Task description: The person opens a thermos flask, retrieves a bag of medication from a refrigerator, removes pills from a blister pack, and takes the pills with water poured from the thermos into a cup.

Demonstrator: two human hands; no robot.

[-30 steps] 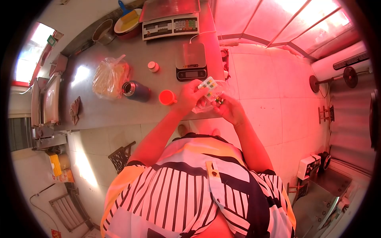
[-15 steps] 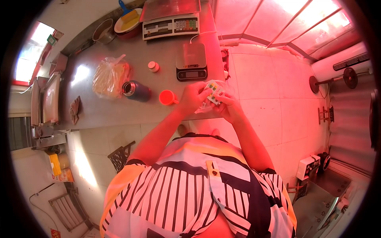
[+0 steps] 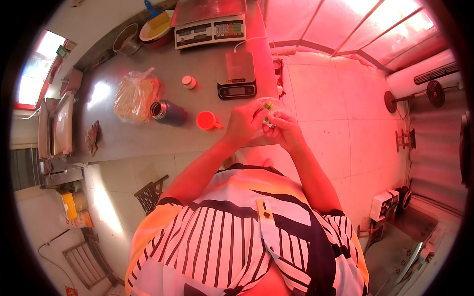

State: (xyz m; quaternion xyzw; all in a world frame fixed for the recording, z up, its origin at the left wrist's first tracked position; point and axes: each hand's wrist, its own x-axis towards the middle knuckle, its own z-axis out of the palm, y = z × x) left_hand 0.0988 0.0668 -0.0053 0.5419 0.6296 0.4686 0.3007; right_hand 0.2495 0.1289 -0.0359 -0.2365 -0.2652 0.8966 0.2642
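My left hand (image 3: 244, 121) and my right hand (image 3: 287, 131) meet over the front right corner of the table. Both are closed on a small white packet with green and yellow marks (image 3: 268, 105), mostly hidden by my fingers. Clear crinkled plastic shows around it; I cannot tell whether the packet is inside it. Left of my left hand stands an orange-red cup (image 3: 206, 120), its handle toward me. Just beyond my hands lies a small kitchen scale (image 3: 237, 74) with a dark display.
On the steel table (image 3: 143, 140) are an open dark flask (image 3: 170, 113) lying on its side, a tied plastic bag of food (image 3: 134, 98), a small white-capped bottle (image 3: 188, 82) and a crumpled cloth (image 3: 92, 138). A large price scale (image 3: 210, 32) and bowls stand at the back.
The packet has turned and sunk between my fingers, so less of its face shows. My left hand has closed further over it. The table things keep their places; the view shifts slightly.
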